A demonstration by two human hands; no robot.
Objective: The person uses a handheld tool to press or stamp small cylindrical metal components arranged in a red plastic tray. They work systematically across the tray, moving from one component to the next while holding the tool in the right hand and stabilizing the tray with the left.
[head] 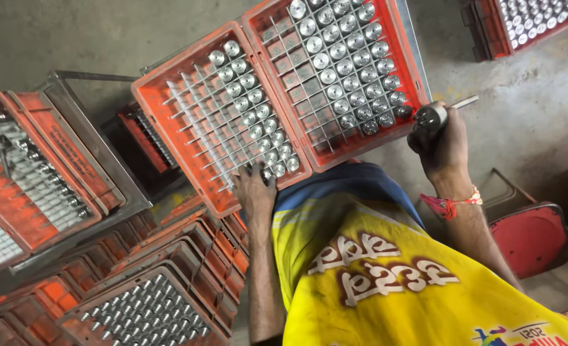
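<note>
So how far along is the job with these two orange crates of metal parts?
Looks done: the right crate is mostly filled with round metal parts, apart from some open cells on its left side. In hand: the left hand rests at the near edge of the left crate, while the right hand grips a dark-handled tool. Left: the left crate holds only a few rows, with many cells open.

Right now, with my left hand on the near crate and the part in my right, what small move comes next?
Probably lower the right hand to seat its dark-tipped metal part in the right crate: it hangs at that crate's near corner. The left hand rests on the left crate.
</note>
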